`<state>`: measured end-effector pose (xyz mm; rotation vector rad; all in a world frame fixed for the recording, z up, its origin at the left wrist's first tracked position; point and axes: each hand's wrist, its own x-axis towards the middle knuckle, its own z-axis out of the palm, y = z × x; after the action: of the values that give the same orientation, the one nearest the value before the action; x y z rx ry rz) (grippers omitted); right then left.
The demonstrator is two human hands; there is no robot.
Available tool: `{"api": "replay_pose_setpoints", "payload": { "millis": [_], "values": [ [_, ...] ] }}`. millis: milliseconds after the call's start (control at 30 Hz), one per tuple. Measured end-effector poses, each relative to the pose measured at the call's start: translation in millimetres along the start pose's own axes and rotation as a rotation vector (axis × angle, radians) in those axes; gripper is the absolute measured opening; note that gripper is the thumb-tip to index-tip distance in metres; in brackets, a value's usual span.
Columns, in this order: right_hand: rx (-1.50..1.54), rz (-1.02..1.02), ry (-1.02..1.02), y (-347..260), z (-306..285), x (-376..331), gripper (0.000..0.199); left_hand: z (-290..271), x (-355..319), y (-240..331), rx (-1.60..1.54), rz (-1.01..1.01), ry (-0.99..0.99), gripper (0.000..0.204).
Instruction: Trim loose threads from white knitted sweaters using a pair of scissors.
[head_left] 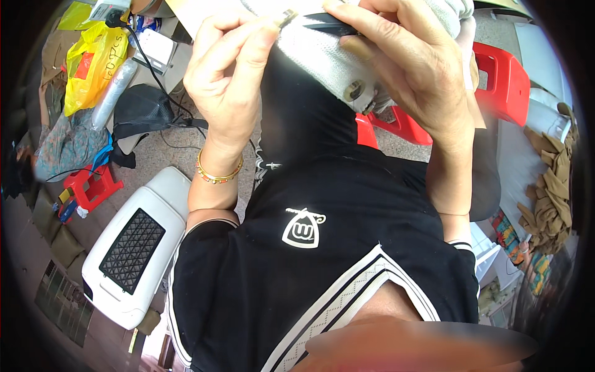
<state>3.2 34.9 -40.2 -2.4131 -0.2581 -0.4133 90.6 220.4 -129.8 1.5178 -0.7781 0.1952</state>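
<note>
**Both sides gripping at knit cloth (310,53)**

On my feed: left hand (226,77) pinches a small pale bit (287,16) at the cloth's left edge. Cloth sits between hands. Dark slim tool (328,25) over it, gripped by right hand (418,65). Red stool (513,87) right of cloth.

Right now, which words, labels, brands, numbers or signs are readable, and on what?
Quoting none verbatim; marks in view:
Yellow plastic bag, upper left: dark handwritten characters, legible.
Black shirt: white shield-shaped emblem with a letter-like mark inside and a short script-like line above.
White box, top left: any markings too small to read.
</note>
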Motion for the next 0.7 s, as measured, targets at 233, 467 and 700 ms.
{"api": "replay_pose_setpoints", "payload": {
  "millis": [233, 467, 700],
  "values": [
    [-0.008, -0.010, -0.021, 0, 2, 6, 0.038, 0, 3, 3, -0.005, -0.007, -0.007, 0.011],
    [-0.064, -0.043, -0.039, -1, -3, 12, 0.036, 0, 4, -2, -0.016, -0.047, -0.005, 0.011],
    [-0.091, -0.082, -0.043, 3, -5, 19, 0.034, -2, 6, -4, -0.083, -0.084, -0.018, 0.012]
  ]
}}
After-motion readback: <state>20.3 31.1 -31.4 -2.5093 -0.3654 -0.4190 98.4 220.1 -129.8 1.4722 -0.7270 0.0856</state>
